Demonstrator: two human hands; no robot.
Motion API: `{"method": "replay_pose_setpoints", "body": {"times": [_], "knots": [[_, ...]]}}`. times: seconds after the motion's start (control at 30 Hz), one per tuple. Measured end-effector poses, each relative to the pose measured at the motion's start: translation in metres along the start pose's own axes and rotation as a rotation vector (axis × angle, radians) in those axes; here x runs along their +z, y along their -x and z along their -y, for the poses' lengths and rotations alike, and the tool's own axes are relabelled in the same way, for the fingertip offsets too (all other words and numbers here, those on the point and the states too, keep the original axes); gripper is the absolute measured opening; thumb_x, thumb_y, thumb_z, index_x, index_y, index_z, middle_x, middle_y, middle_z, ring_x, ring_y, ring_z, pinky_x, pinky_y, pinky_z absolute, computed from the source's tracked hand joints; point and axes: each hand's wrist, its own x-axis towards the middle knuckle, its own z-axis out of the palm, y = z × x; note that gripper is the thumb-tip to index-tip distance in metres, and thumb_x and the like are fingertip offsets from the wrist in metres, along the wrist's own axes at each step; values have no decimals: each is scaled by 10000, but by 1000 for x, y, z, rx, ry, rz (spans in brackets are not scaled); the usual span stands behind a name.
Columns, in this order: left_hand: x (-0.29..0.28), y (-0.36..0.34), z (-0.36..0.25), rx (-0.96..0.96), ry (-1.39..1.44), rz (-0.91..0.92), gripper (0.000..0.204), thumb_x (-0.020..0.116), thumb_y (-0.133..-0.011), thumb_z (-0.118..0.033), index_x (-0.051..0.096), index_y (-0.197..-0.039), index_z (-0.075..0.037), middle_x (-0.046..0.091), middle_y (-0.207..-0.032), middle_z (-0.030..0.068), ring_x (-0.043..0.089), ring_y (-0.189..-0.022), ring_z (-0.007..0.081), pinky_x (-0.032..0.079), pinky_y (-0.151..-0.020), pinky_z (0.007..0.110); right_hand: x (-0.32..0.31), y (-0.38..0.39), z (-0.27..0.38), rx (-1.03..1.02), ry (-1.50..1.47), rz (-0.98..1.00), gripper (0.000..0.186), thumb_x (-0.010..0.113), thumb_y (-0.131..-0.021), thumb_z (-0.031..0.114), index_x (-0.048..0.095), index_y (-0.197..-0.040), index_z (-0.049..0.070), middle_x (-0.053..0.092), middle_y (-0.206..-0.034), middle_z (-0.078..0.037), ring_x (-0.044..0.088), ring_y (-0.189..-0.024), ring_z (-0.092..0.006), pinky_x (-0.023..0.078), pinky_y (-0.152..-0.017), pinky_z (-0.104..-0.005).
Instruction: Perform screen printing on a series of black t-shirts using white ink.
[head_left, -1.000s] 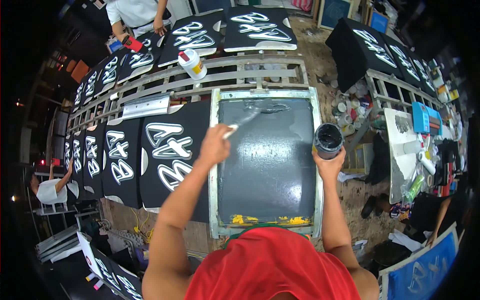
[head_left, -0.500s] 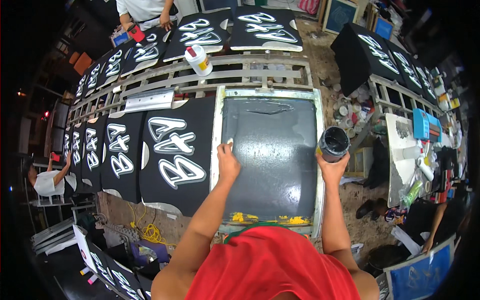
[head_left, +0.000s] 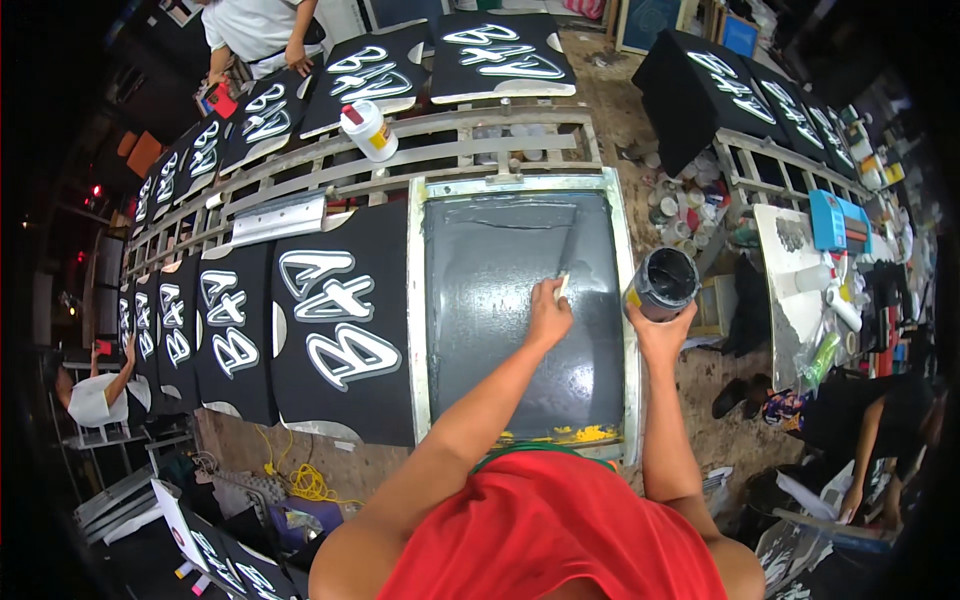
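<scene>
My left hand [head_left: 550, 312] is closed on a pale-handled spreading tool [head_left: 562, 285], over the right half of a grey-coated screen [head_left: 480, 310] in a metal frame [head_left: 420, 300]; its blade is hard to make out. A smeared ridge of dark ink lies along the screen's top, and yellow residue along its bottom. My right hand [head_left: 660, 325] grips an open cylindrical container [head_left: 663, 283] of black ink, held at the frame's right edge. Black printed garments [head_left: 300, 390] on boards lie left of the screen.
A metal rack [head_left: 545, 145] behind holds a white tub [head_left: 368, 130] and metal bar [head_left: 280, 220]. Co-workers stand at the upper left [head_left: 260, 30], left [head_left: 100, 400] and lower right [head_left: 840, 440]. A cluttered white side table [head_left: 785, 330] stands right; yellow cable [head_left: 310, 480] lies on the floor.
My left hand has moved from the screen's left edge across to its right half with the spreading tool. My right hand keeps hold of the container.
</scene>
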Motion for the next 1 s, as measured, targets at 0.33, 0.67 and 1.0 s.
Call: {"method": "replay_pose_setpoints", "body": {"times": [0.33, 0.67, 1.0], "knots": [[-169, 3, 32, 115, -618, -16, 608, 557, -739, 165, 516, -1308, -47, 439, -1339, 225, 513, -1151, 469, 472, -984, 525, -1, -2, -1, -118, -103, -17, 951, 953, -635, 223, 409, -1377, -19, 579, -1281, -199, 582, -1181, -304, 449, -1032, -399], [-191, 41, -1, 178, -177, -184, 315, 590, -871, -11, 597, -1186, -13, 611, -1133, 234, 614, -1037, 376, 479, -932, 442, 21, -5, 16, -82, -68, 91, 937, 958, -612, 179, 439, -1356, -54, 619, -1234, -203, 630, -1143, -301, 485, -1004, -400], [-304, -58, -264, 227, -640, 557, 349, 549, -808, -85, 696, -1108, 16, 744, -1019, 150, 696, -915, 213, 538, -869, 362, 88, -33, 57, -324, 76, 425, 951, 946, -569, 234, 482, -1349, -52, 593, -1252, -265, 582, -1180, -403, 478, -1031, -464]]}}
